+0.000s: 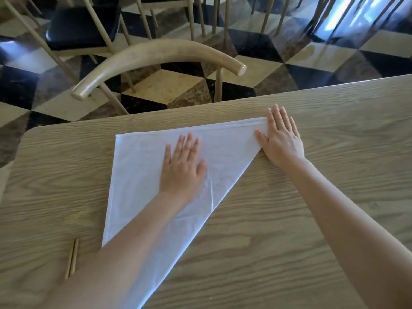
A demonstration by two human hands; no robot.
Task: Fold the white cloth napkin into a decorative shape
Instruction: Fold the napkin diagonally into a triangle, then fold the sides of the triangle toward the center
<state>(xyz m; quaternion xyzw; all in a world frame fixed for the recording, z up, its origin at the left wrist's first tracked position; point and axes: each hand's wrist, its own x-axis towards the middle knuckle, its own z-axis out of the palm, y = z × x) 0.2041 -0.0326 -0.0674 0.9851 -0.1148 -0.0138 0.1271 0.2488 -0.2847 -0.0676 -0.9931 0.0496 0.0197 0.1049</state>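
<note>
At the far left of the wooden counter [312,219], a pair of thin wooden sticks [72,258] lies side by side, just beside the near left corner of the white cloth napkin [138,175]. The napkin lies flat on the counter, folded into a triangle: one straight edge runs along its left side, another along the far side, and the long diagonal fold slants from the far right corner down toward the near edge. The left hand [181,166] rests palm down on the middle of the cloth, fingers spread and flat, gripping nothing. To the right, the right hand [282,139] presses palm down on the far right corner of the napkin, fingers extended, partly on cloth and partly on bare counter, also holding nothing. Beyond the counter stands a chair with a curved wooden backrest [156,56] on a checkered floor [323,61].
</note>
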